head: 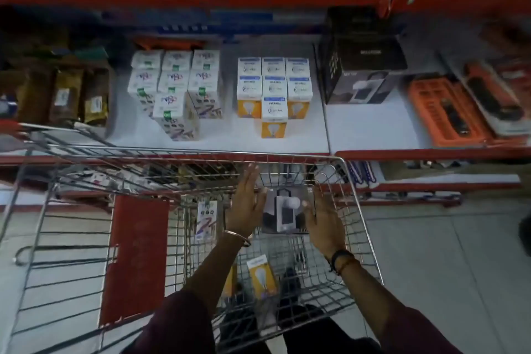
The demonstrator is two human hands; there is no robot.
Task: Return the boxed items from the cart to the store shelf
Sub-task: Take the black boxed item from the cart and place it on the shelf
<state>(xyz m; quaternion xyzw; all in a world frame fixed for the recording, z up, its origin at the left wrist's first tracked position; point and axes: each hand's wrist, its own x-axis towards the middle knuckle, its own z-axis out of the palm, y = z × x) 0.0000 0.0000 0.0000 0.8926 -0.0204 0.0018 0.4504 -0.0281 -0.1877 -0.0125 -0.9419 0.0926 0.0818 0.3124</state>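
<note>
Head view: both hands are down in the cart (349, 181). The left hand (248, 204) and right hand (323, 221) press flat against the sides of a dark box (283, 213), fingers extended, clamping it between the palms. The pick-up step is in hand. Next, I judge, it must be lifted over the rim to the shelf (370, 123), beside the matching dark boxes (359, 86). A bulb box (261, 274) waits in the cart.

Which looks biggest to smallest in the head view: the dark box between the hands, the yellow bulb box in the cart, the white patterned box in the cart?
1. Dark box
2. and 3. White patterned box and yellow bulb box look alike; depth differs, so unranked.
</note>
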